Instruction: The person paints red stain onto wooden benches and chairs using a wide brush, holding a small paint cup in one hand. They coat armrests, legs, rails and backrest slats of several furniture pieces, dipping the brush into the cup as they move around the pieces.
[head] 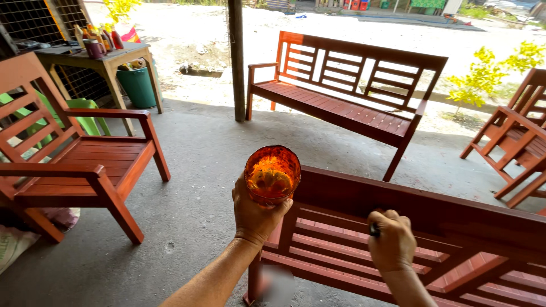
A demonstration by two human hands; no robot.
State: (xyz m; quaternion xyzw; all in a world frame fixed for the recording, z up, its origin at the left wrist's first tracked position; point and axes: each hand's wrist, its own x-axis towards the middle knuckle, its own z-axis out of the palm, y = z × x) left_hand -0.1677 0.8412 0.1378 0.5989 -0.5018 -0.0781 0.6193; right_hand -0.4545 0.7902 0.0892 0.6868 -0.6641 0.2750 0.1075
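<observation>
Here, an orange cup (pixel 272 175) of stain is gripped by the left hand (pixel 254 211), at 10 o'clock from the right hand (pixel 391 241), whose fingers are closed around a dark brush handle (pixel 375 229). The near bench (pixel 432 227) below is already coated red-brown; unpainted parts cannot be seen.

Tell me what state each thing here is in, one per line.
Left hand: gripping an orange container.
Orange container: held upright, open, orange liquid inside.
Right hand: closed on a dark handle, against the near bench.
Near bench: red-brown, glossy.
Far bench: unoccupied.
</observation>
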